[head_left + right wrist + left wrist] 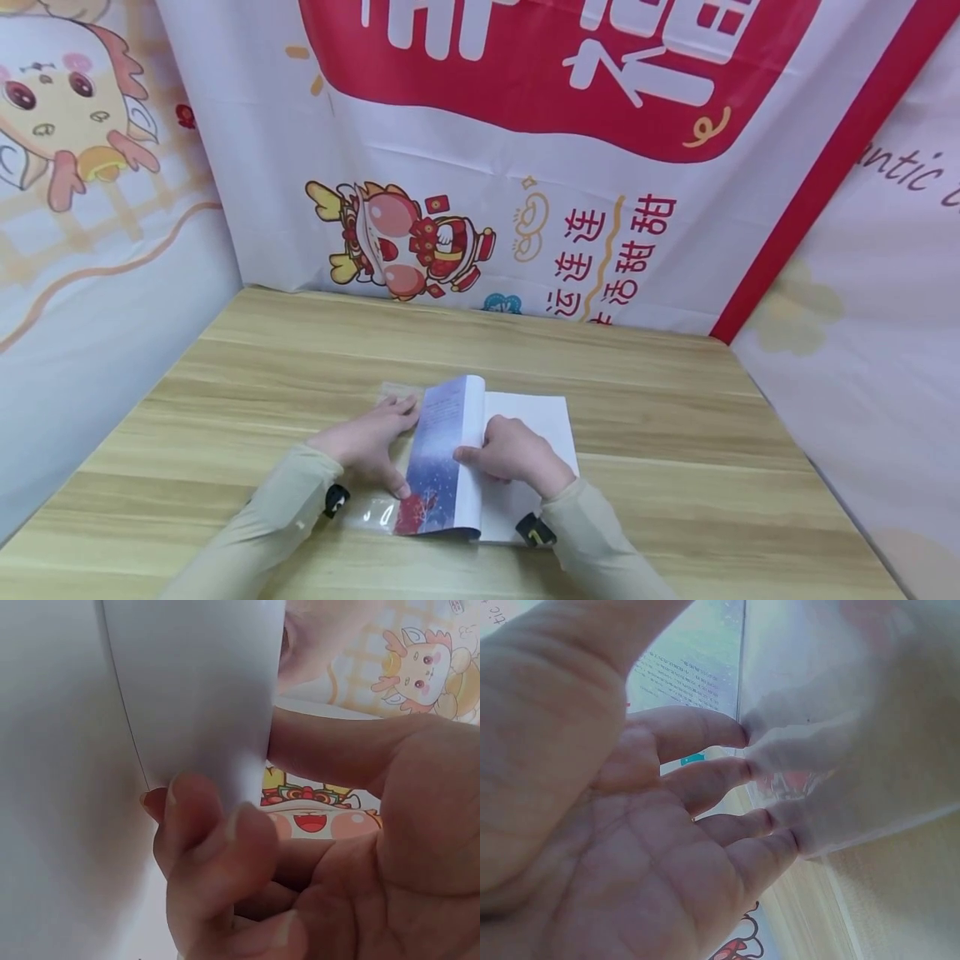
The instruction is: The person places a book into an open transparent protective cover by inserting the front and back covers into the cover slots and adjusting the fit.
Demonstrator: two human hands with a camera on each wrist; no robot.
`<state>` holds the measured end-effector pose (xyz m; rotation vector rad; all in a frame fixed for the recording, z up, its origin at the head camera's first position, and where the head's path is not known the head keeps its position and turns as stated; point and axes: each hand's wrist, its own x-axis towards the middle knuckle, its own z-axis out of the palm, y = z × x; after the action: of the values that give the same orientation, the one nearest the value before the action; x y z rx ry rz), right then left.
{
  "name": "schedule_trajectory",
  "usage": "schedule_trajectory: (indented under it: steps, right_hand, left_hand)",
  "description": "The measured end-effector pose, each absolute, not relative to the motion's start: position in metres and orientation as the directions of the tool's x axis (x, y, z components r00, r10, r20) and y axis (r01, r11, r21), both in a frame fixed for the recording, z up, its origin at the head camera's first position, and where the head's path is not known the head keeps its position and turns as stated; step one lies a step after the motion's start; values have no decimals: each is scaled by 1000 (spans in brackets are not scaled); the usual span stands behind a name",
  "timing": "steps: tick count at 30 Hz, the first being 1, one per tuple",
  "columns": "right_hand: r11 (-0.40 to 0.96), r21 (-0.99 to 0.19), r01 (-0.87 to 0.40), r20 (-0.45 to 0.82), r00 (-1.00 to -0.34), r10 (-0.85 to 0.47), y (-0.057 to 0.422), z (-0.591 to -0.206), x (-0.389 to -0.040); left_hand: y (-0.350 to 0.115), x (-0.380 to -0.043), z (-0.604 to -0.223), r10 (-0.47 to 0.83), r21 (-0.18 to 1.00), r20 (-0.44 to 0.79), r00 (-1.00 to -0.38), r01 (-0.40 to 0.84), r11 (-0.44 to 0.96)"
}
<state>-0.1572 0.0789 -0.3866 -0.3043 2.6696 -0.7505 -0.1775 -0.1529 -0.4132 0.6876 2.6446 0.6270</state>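
A thin book lies on the table with its blue, snowy cover [438, 446], red at one lower corner, curled over to the left. A white page [534, 408] shows on the right. My right hand [517, 454] pinches the curled cover, thumb on one face; in the right wrist view the fingers bend behind the white flap [195, 690]. A clear plastic sheet [375, 512] sticks out from under the cover's left side. With spread fingers, my left hand [375, 440] presses along the cover's left edge, and its fingertips touch the plastic in the left wrist view.
The wood-grain table [675, 500] extends around the book. A white and red printed cloth [450, 150] hangs behind it, and more printed cloth [112, 333] hangs at both sides. Each wrist wears a small black camera [337, 500].
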Motion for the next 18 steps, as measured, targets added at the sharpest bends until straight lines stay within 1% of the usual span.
schedule_trajectory:
  steps: [5,10,18]
  right_hand:
    - [818,-564,-114,-292,-899,-327,81,-385,-158]
    - [814,-576,-72,-346,-881,-323,84,-382,-160]
    - [817,-575,-48,-353,-886,-301,83,-383,-160]
  left_hand:
    - [-153,-178,-413,516,499,-221,-828,359,789]
    - [-153,-178,-413,523,493,-218,-824,369,788]
    - [-152,-179,-412,523,483,-224,-823,372,793]
